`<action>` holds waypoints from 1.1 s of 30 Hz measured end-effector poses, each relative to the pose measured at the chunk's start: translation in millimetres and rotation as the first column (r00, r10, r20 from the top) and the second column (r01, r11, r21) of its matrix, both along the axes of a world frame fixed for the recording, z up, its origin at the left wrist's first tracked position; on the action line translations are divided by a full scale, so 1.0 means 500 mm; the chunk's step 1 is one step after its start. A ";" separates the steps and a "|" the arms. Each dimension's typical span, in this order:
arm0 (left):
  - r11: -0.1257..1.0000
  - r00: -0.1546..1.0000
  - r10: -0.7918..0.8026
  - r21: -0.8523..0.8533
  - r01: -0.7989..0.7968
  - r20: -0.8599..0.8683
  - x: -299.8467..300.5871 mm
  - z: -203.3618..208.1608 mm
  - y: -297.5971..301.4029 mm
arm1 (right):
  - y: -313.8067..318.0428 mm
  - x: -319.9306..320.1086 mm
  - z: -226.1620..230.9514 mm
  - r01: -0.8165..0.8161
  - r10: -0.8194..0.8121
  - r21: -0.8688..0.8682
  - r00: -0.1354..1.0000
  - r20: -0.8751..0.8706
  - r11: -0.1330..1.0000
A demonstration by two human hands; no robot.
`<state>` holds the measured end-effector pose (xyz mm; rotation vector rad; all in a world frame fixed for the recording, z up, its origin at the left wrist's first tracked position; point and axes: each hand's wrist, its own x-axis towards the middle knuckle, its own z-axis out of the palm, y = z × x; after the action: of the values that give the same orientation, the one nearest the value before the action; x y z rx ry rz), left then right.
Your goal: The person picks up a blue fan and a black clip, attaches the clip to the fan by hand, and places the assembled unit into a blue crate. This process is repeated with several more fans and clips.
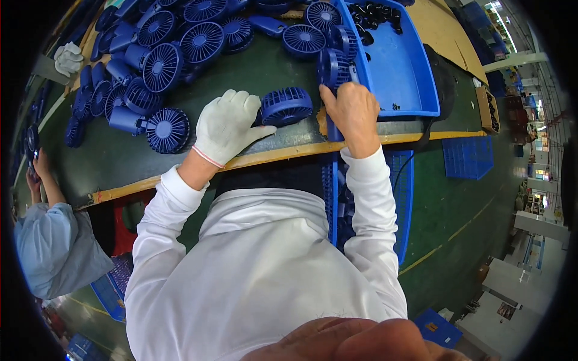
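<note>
My left hand (227, 123) wears a white knit glove and closes round the handle end of a blue handheld fan (286, 106). The caged head of that fan sticks out to the right of the glove, just behind the table's front edge. My bare right hand (352, 111) is curled, its fingers wrapped round a second blue handheld fan (333, 67). This fan's head stands beyond the knuckles, against the side of a blue tray; my fingers hide most of its handle.
Many blue fans (162, 67) lie heaped at the back left of the green table (253, 66). The blue tray (406, 72) holds small black parts. Blue crates (404, 198) stand below the table edge. A person in a light blue shirt (57, 246) works at far left.
</note>
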<state>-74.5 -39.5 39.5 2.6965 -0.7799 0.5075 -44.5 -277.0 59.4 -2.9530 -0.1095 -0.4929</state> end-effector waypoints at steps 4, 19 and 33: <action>0.997 0.998 0.065 -0.048 -0.066 -0.025 -0.012 -0.007 -0.003 | -0.013 0.011 0.007 0.050 -0.042 -0.073 0.992 0.116 0.996; 0.996 0.956 0.057 0.082 -0.034 -0.288 -0.015 0.021 0.001 | -0.325 0.343 -0.107 -0.514 0.501 0.040 0.848 0.174 0.857; 0.858 0.862 0.159 -0.366 -0.362 -0.481 -0.011 0.021 0.037 | -0.328 0.306 -0.056 0.022 0.159 0.801 0.976 -0.146 0.599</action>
<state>-80.1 -21.2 49.8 2.3473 -0.1318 0.0978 108.7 -441.1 31.3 -2.0583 0.0244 -0.1428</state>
